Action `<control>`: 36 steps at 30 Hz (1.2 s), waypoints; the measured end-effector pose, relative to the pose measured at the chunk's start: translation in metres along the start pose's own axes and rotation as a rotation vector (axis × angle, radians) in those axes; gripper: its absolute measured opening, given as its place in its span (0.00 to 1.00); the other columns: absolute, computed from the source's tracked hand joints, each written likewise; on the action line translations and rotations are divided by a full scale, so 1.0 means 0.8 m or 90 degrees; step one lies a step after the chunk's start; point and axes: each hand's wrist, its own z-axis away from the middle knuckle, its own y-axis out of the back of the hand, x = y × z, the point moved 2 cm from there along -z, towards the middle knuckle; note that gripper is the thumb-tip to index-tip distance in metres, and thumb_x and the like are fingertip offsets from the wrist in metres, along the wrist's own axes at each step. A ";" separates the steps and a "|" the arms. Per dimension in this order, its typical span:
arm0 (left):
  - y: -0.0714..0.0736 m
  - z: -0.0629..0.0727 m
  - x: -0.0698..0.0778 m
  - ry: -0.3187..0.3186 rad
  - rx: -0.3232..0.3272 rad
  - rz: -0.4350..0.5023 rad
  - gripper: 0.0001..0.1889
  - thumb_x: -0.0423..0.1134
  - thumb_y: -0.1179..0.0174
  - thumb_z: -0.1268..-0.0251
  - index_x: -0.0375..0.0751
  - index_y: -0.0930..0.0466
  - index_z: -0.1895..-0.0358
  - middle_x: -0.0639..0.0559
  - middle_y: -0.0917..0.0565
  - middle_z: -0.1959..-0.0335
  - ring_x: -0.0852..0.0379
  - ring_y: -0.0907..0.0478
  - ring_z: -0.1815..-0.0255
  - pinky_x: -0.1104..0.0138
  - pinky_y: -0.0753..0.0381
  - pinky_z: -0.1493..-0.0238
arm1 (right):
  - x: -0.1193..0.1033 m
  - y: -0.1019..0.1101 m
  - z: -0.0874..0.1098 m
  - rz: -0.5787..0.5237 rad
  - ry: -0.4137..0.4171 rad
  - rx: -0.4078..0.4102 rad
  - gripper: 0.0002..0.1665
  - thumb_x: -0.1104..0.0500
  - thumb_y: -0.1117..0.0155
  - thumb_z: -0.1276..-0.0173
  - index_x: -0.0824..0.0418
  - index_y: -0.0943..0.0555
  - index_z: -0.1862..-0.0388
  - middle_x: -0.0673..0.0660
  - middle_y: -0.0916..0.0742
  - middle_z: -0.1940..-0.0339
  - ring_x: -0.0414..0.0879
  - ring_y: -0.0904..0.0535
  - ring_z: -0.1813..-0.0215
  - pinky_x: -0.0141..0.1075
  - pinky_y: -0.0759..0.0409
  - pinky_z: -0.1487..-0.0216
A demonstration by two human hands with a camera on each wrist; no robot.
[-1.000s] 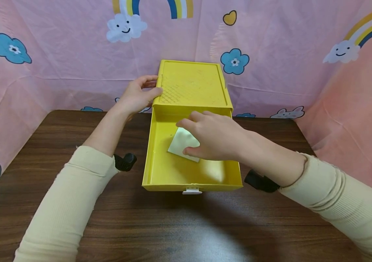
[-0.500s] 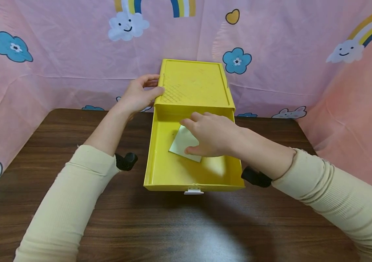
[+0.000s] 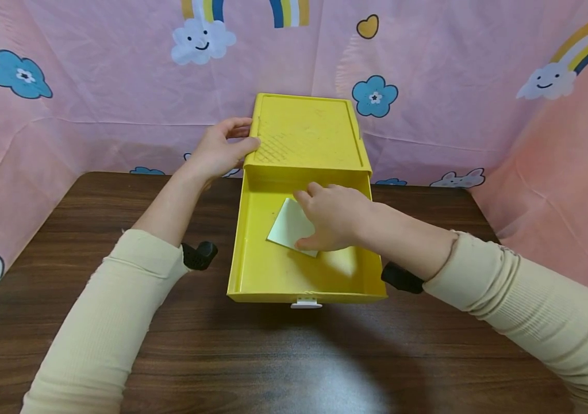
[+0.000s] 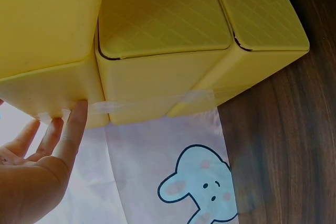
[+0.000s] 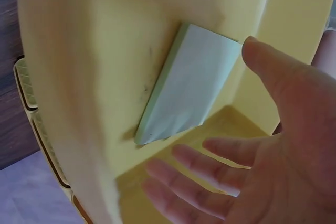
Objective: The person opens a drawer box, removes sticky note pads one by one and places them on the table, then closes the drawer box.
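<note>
A yellow drawer stands pulled out of its yellow storage unit, and a pale green notepad lies on its floor. My left hand rests against the unit's left side, thumb on the top edge. In the left wrist view its fingers are straight against the yellow wall. My right hand hovers inside the drawer over the notepad, thumb apart from the fingers. The right wrist view shows the thumb tip right by one corner of the notepad, with the fingers spread beyond its other end.
The drawer has a white handle at its front. More yellow drawer units sit in a row with it in the left wrist view. All stands on a dark wooden table before a pink printed cloth.
My right hand has shifted slightly right over the notepad, uncovering more of its upper edge, and its fingers have dipped lower. The left hand stays on the unit. The notepad lies as before.
</note>
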 end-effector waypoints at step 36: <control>-0.001 -0.002 -0.001 0.003 0.012 -0.015 0.29 0.45 0.47 0.34 0.49 0.42 0.30 0.48 0.36 0.34 0.54 0.28 0.43 0.62 0.22 0.49 | -0.011 -0.023 0.002 0.110 0.002 0.009 0.48 0.38 0.38 0.42 0.67 0.40 0.34 0.64 0.30 0.43 0.59 0.27 0.50 0.43 0.20 0.55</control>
